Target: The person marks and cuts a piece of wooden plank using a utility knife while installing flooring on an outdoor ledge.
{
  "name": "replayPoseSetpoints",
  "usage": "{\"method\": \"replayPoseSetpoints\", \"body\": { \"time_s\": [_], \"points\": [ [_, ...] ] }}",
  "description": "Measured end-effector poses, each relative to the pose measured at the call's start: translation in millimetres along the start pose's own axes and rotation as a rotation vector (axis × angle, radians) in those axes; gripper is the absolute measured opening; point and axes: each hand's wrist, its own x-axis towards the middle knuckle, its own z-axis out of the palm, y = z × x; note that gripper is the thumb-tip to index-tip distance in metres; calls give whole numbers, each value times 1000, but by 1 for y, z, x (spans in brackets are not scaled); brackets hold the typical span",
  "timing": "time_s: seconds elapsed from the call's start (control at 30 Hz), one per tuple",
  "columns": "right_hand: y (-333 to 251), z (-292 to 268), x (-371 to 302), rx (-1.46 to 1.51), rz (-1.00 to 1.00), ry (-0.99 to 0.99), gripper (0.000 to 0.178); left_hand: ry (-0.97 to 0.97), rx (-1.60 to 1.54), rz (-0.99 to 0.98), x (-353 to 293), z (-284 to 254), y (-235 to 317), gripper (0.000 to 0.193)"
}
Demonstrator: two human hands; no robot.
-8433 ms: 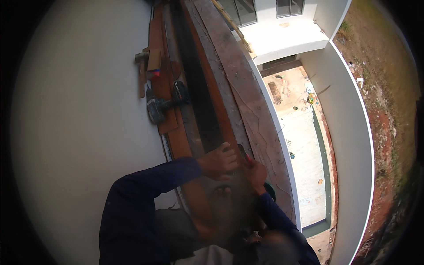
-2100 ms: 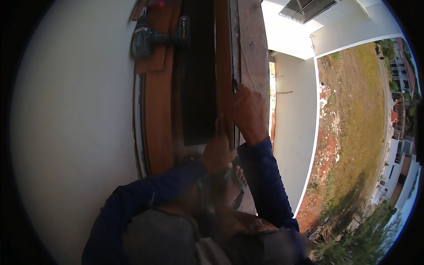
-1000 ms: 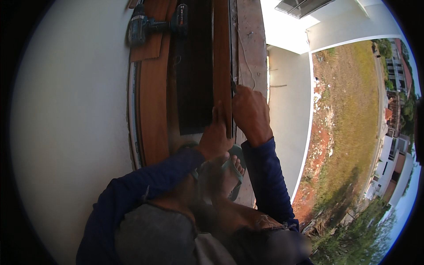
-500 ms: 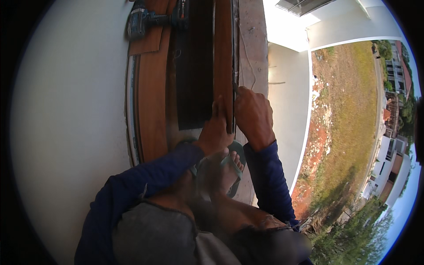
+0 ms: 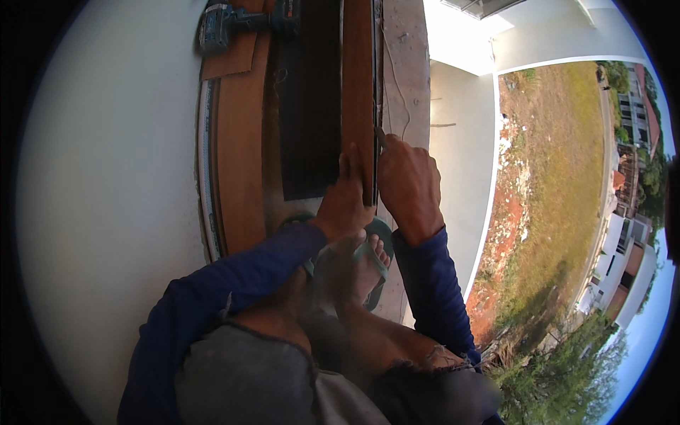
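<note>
A long reddish-brown wooden strip (image 5: 359, 85) runs from the top edge of the frame down to the centre, standing on its narrow edge between a dark, nearly black panel (image 5: 309, 99) on its left and a rough grey-pink concrete ledge (image 5: 405, 71) on its right. Its lower end sits right between my two hands.

My left hand (image 5: 345, 202), just below centre, presses against the strip's lower end; the thumb points up along the wood and the fingers curl around the near end, so the hand is mostly closed on it, though how far the fingers wrap is hidden behind the wood.

My right hand (image 5: 407, 184), just right of centre, is clenched in a fist around a thin grey metal tool (image 5: 380, 136), whose tip pokes out above the knuckles and touches the right face of the strip. The rest of the tool is buried in the fist, so I cannot tell what kind it is.

A wider orange-brown wooden board (image 5: 237, 142) lies left of the dark panel. At the upper left, a dark blue-grey cordless drill (image 5: 237, 21) lies across it, cut off by the top edge. My foot in a green rubber sandal (image 5: 379, 244) rests below my hands.
</note>
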Motion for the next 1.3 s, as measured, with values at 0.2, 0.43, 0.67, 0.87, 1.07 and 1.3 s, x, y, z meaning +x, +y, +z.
{"method": "replayPoseSetpoints", "body": {
  "time_s": [0.2,0.43,0.67,0.87,1.07,1.3],
  "points": [
    [1,0,-5,5,-2,-6,17,0,2,18,0,0,-3,101],
    [1,2,-13,5,11,-18,17,-2,-4,26,1,-1,-3,101],
    [2,3,-19,6,21,-33,17,-24,-33,24,1,-4,-2,105],
    [3,5,-27,-1,22,-39,17,-69,-18,-20,1,-10,4,108],
    [1,6,-36,-12,-4,-49,11,-50,2,1,1,-8,1,109],
    [1,5,-40,-27,-6,-74,10,-45,16,4,1,-10,0,107]
  ]
}}
